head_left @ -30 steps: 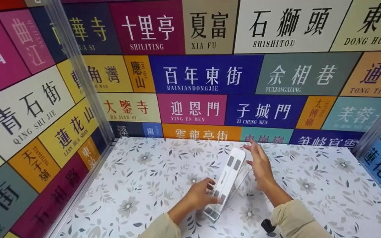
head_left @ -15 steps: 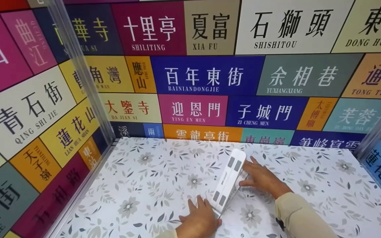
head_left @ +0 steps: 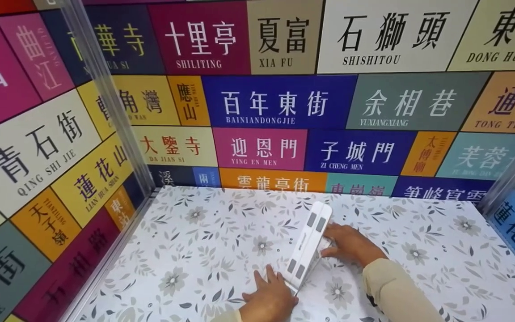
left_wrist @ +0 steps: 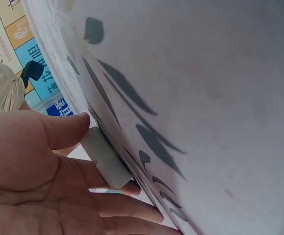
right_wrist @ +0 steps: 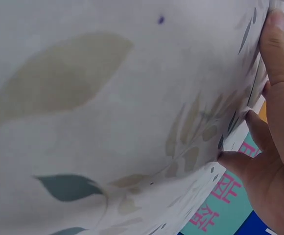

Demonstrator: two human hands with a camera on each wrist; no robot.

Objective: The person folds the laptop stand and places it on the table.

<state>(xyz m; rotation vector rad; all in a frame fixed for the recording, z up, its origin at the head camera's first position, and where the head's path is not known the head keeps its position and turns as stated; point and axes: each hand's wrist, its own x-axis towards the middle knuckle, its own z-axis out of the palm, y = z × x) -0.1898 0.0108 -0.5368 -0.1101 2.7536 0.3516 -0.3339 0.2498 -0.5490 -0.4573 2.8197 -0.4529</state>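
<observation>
A long white folding laptop stand [head_left: 310, 241] with grey pads lies slantwise on the flowered tabletop in the head view, its far end up and right. My left hand [head_left: 271, 295] is at its near end, fingers spread on the cloth and thumb along the end. Between that thumb and index finger, the left wrist view shows the stand's white end piece [left_wrist: 107, 159]. Along the far half's right side rests my right hand [head_left: 351, 243], fingertips and thumb at the edge. In the right wrist view, the right hand [right_wrist: 279, 142] touches the cloth with its fingertips.
The tabletop [head_left: 195, 241] has a white cloth printed with grey leaves and flowers. Panels of coloured place-name signs [head_left: 280, 100] wall it in at the back and sides. A clear corner strip [head_left: 123, 120] stands at the back left.
My left hand has come down from the stand's lower half to its near end, fingers spreading. My right hand has lowered from above the far end to the stand's right side.
</observation>
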